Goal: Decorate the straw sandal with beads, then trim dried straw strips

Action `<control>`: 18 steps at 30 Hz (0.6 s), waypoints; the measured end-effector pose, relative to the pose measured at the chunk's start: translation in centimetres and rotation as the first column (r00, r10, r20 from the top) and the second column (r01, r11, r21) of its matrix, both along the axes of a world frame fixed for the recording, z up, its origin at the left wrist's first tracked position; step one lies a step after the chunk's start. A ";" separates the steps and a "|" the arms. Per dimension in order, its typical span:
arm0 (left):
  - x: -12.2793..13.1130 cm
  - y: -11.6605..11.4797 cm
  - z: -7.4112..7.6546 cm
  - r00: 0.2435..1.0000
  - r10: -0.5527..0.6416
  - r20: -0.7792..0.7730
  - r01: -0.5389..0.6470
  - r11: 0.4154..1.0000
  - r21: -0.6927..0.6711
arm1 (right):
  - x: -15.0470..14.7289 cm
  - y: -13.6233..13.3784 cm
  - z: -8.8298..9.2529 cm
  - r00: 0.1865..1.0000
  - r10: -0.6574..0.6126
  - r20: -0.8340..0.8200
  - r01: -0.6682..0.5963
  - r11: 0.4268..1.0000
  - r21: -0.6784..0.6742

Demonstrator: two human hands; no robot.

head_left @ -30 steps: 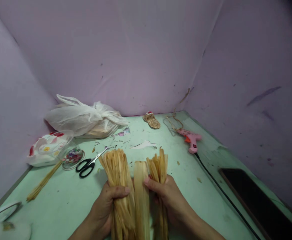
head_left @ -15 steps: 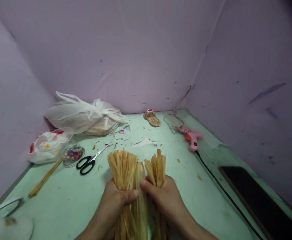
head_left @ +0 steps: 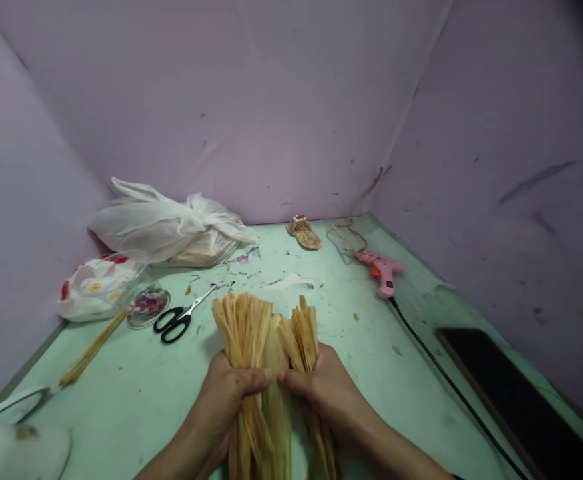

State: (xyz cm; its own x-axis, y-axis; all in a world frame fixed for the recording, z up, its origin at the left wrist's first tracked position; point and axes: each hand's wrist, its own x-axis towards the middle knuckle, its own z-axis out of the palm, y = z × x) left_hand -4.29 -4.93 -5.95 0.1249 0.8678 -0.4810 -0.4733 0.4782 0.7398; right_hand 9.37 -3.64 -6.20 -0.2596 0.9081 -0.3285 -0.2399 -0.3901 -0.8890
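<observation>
Two bundles of dried, straw-coloured leaf strips stand in my hands above the table's front part. My left hand (head_left: pixel 226 393) is wrapped round the thicker left bundle (head_left: pixel 244 327), its thumb lying across the front. My right hand (head_left: pixel 321 387) grips the thinner right bundle (head_left: pixel 304 333), thumb pointing left. Between them a broad, paler strip (head_left: pixel 276 413) hangs down, with both thumb tips close to it. The lower ends of the strips run out of view at the bottom edge.
Black-handled scissors (head_left: pixel 174 323), a dish of beads (head_left: pixel 148 303) and a thin straw bundle (head_left: pixel 91 350) lie left. Behind them sits a white plastic bag (head_left: pixel 171 230). A small woven slipper (head_left: pixel 306 235) is at the back; a pink glue gun (head_left: pixel 385 270) and a phone (head_left: pixel 511 400) lie right.
My right hand and its bundle have shifted slightly left, closer to the left bundle. The right bundle's top now leans left, over the edge of the pale strip.
</observation>
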 end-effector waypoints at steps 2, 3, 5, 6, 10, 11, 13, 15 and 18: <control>0.1 0.0 0.0 1.000 -0.010 -0.002 0.010 1.000 0.017 | -0.1 0.0 0.1 1.000 -0.012 0.016 0.012 1.000 0.010; 0.1 -0.1 0.0 1.000 -0.013 -0.004 0.013 1.000 0.023 | -0.1 0.0 0.1 1.000 -0.010 0.020 0.010 1.000 0.023; 0.1 0.0 -0.1 1.000 -0.020 -0.018 0.021 0.999 0.027 | -0.2 -0.1 0.2 1.000 -0.001 0.030 -0.001 0.999 0.044; 0.1 0.0 -0.1 0.999 -0.026 -0.026 0.026 0.999 0.023 | -0.2 -0.1 0.2 0.999 0.007 0.039 -0.009 0.999 0.047; 0.1 0.0 -0.2 0.998 -0.039 -0.049 0.039 0.999 -0.009 | -0.5 -0.1 -0.1 0.991 0.012 0.130 -0.017 0.999 0.032; 0.2 0.0 -0.1 0.998 -0.038 -0.047 0.037 0.999 -0.013 | -0.6 -0.1 -0.2 0.988 0.003 0.155 -0.008 0.999 0.032; 0.3 0.0 0.0 0.999 -0.030 -0.039 0.029 0.999 -0.015 | -0.6 -0.1 -0.5 0.984 -0.012 0.179 0.005 0.999 0.039; 0.3 0.0 0.1 0.999 -0.025 -0.043 0.024 1.000 -0.008 | -0.6 -0.1 -0.7 0.990 0.002 0.141 -0.010 0.998 0.057; 0.3 0.0 0.0 0.998 -0.027 -0.058 0.028 1.000 0.011 | -0.3 -0.1 -0.6 0.996 0.043 0.073 -0.049 0.995 0.083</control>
State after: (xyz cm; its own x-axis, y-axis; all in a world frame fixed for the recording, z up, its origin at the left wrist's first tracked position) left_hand -4.03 -4.91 -5.93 0.1209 0.8699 -0.4781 -0.4166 0.4816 0.7710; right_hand 9.06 -3.77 -6.76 -0.2805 0.9210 -0.2704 -0.1585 -0.3222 -0.9333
